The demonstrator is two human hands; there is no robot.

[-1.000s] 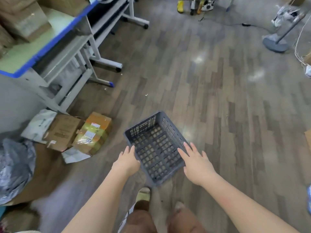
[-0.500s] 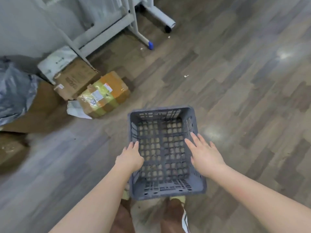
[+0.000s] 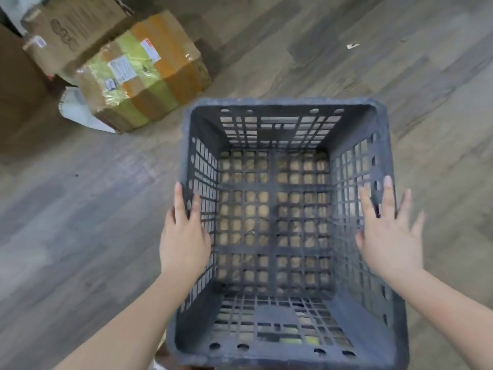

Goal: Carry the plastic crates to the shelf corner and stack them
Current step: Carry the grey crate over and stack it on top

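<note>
The grey crate [image 3: 272, 222] sits upright, mouth up, roughly square. Left hand [image 3: 184, 236] and right hand [image 3: 389, 236] rest over its side rims, fingers spread, unclamped.

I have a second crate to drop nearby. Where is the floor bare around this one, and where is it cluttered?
Bare floor runs along the crate's far and right sides, and left of it past the left hand. The upper left is crowded: a taped box, a plain box behind it and white packaging. The right hand is over the right rim.

Both open hands, left [image 3: 184, 236] and right [image 3: 389, 236], flank grey crate [image 3: 280, 108].
</note>
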